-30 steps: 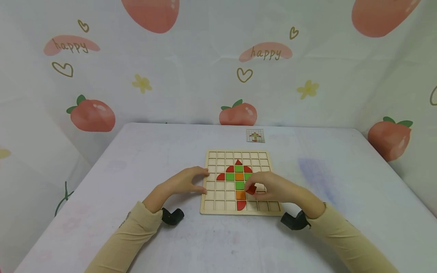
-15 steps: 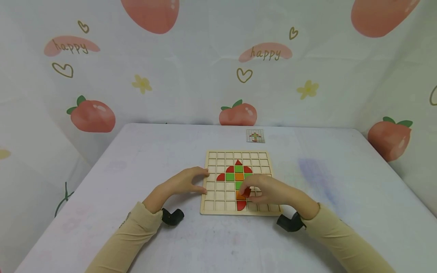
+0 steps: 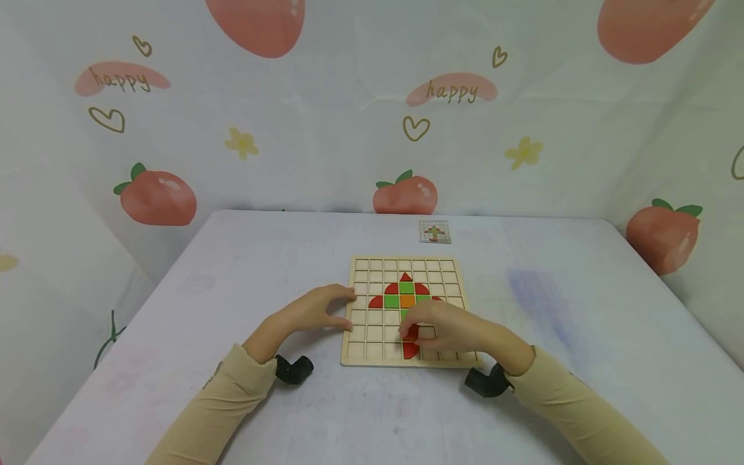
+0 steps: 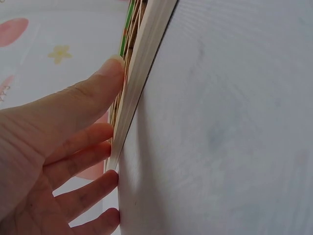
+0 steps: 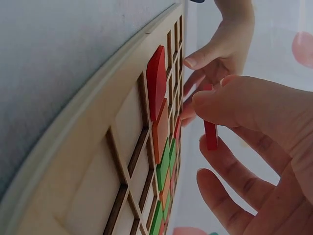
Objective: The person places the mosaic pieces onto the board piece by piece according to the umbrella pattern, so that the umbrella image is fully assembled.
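Observation:
A wooden grid board (image 3: pixel 363 332) lies on the table with red, green and orange tiles in its cells, laid out in an arrow-like shape. My right hand (image 3: pixel 450 325) is over the lower middle of it, pinching a red tile (image 5: pixel 211 134) between thumb and fingers, held apart from the board in the right wrist view. Below that hand sits a red tile with a curved edge (image 3: pixel 410 351), and beyond it an orange tile (image 5: pixel 160 132). My left hand (image 3: pixel 310 309) rests at the board's left edge, thumb and fingers spread along the rim, gripping nothing.
A small card (image 3: pixel 434 232) printed with a similar coloured pattern lies behind the board. The white table (image 3: pixel 261 252) backs onto a curtain (image 3: pixel 325 148) printed with fruit. A black camera mount (image 3: pixel 294 369) is strapped at the left wrist, another (image 3: pixel 487 381) at the right.
My right hand has moved left across the board with the red tile, from beside the column of tiles to over its lower part. My left hand has stayed in place.

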### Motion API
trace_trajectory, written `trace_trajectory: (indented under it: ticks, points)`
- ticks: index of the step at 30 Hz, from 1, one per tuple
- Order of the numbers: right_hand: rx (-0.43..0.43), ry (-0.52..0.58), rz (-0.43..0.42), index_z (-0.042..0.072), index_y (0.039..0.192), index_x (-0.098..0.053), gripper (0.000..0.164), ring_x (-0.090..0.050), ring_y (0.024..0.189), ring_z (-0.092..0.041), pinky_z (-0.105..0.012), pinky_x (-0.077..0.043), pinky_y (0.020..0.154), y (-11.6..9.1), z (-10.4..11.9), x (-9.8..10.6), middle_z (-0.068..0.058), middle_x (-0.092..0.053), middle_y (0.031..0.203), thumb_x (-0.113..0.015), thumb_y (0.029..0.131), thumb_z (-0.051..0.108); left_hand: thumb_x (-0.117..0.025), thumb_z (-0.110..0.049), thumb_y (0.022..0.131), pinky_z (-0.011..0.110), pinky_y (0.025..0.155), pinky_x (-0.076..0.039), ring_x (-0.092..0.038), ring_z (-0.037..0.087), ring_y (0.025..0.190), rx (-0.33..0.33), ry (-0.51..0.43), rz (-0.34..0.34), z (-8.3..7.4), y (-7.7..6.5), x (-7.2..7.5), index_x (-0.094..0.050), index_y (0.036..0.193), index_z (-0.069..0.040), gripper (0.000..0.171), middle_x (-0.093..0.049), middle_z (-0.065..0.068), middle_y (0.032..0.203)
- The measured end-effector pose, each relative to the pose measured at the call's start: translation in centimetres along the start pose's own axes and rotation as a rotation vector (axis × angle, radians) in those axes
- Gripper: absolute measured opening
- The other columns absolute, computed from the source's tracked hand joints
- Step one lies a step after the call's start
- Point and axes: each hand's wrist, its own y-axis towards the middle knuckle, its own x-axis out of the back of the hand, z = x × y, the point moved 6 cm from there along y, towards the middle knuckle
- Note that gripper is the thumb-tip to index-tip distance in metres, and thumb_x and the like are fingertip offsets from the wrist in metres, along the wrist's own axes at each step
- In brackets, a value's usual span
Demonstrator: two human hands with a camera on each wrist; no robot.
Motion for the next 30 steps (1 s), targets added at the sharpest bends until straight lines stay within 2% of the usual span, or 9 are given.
trace_trajectory:
  ticks: [9, 16, 25, 30]
  points:
    - [-0.021, 0.016, 0.042, 0.010, 0.099, -0.067, 0.020, -0.057, 0.091, -0.009, -0.025, -0.052, 0.085, 0.5, 0.4, -0.6, 0.004, -0.067, 0.097, -0.068, 0.081, 0.001, -0.074, -0.031, 0.079, 0.047, 0.112, -0.034, -0.041, 0.032, 0.134, -0.002, 0.010, -0.004, -0.1, 0.0, 0.0, -0.055, 0.127, -0.004, 0.058, -0.048, 0.014, 0.141]
    - [-0.033, 0.025, 0.075, 0.011, 0.098, -0.067, 0.021, -0.056, 0.090, -0.006, -0.021, -0.051, 0.087, 1.0, 0.5, -1.0, 0.004, -0.067, 0.096, -0.066, 0.081, 0.000, -0.074, -0.030, 0.079, 0.047, 0.112, -0.034, -0.041, 0.032, 0.133, -0.003, 0.011, -0.003, -0.2, 0.0, 0.0, -0.055, 0.126, -0.004, 0.057, -0.048, 0.014, 0.141]
    - [-0.010, 0.004, 0.130, 0.014, 0.098, -0.067, 0.018, -0.055, 0.091, -0.006, -0.020, -0.049, 0.089, 1.8, 1.1, -1.5, 0.006, -0.066, 0.096, -0.066, 0.083, 0.004, -0.074, -0.030, 0.079, 0.047, 0.111, -0.035, -0.041, 0.033, 0.133, -0.013, 0.019, 0.000, -0.2, 0.0, 0.1, -0.056, 0.126, -0.003, 0.057, -0.049, 0.016, 0.140]
    - [0.005, -0.017, 0.144, 0.017, 0.099, -0.067, 0.023, -0.053, 0.092, -0.005, -0.019, -0.048, 0.089, 2.0, 1.2, -1.9, 0.009, -0.066, 0.097, -0.065, 0.083, 0.001, -0.074, -0.030, 0.079, 0.047, 0.112, -0.034, -0.041, 0.033, 0.133, -0.011, 0.021, 0.003, -0.2, 0.1, 0.0, -0.055, 0.127, -0.003, 0.057, -0.048, 0.015, 0.140]
